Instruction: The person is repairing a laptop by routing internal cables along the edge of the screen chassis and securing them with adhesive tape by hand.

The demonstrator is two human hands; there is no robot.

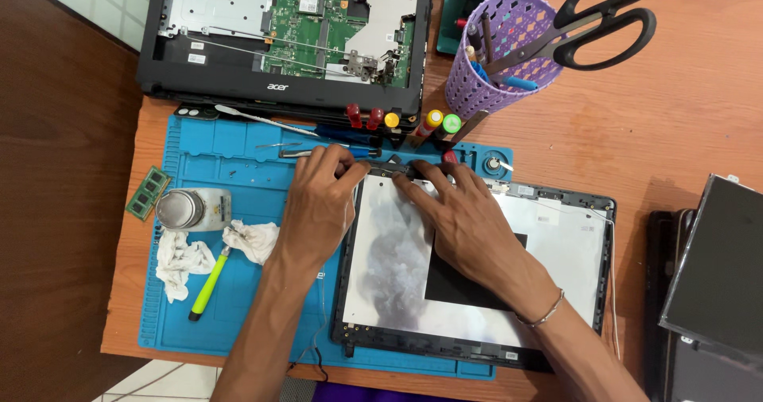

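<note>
A laptop lid shell (pixel 556 235) with a silver inner face and a black patch lies on a blue work mat (pixel 230 171). My left hand (pixel 318 203) rests at the lid's top left corner, fingertips pinching a small dark part at the hinge edge (pixel 389 166). My right hand (pixel 461 219) lies over the lid's top edge, fingers pressing the same dark strip. A bracelet sits on my right wrist. What exactly is between the fingertips is too small to tell.
An opened laptop base (pixel 286 36) with a green board lies at the back. A purple basket (pixel 501 52) holds scissors and tools. Screwdrivers (pixel 397 124), a metal-capped bottle (pixel 195 209), white cloth (pixel 179 263), a yellow-handled tool (pixel 208 284), a memory stick (pixel 148 192) and a screen panel (pixel 715 267) lie around.
</note>
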